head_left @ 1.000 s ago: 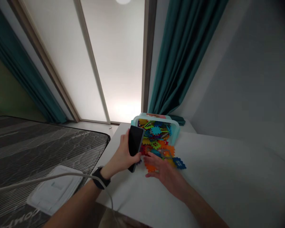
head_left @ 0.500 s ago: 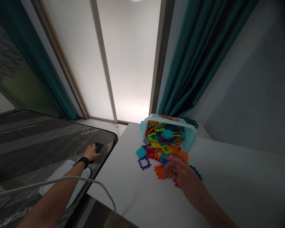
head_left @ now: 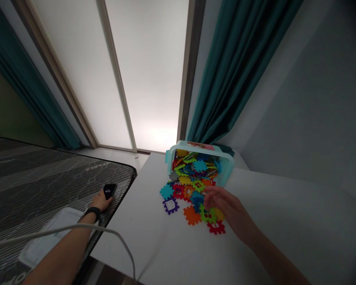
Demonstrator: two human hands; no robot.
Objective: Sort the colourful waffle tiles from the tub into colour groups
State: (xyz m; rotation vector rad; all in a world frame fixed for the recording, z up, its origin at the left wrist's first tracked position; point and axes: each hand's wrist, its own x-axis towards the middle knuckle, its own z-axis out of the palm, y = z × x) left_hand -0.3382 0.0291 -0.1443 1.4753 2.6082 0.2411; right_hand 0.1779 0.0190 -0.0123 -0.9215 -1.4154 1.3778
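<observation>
My left hand [head_left: 101,200], with a dark band on the wrist, grips a black phone [head_left: 109,191] whose lit screen reads 10:12; it is over the dark mattress. My right hand [head_left: 224,204] is over the pile of toothed plastic building tiles on the white table, its fingers loosely bent and apart from the thumb. By its fingertips lie a green window tile [head_left: 207,213], a blue tile [head_left: 197,199] and a yellow tile [head_left: 218,214]. Nearer me are a red tile [head_left: 216,227] and an orange tile [head_left: 192,215]. A purple tile [head_left: 171,206] lies left.
A turquoise tub [head_left: 228,168] lies on its side, tiles spilling from it onto the white table [head_left: 154,233]. A pale cable [head_left: 106,229] crosses in front of my left forearm. A whitish flat lid-like thing [head_left: 52,229] rests on the mattress [head_left: 41,178]. A teal curtain [head_left: 222,79] hangs behind.
The view has shifted right. My right hand has drawn its fingers closer together and uncovered the green, yellow and red tiles. The phone's screen now shows lit, still in my left hand.
</observation>
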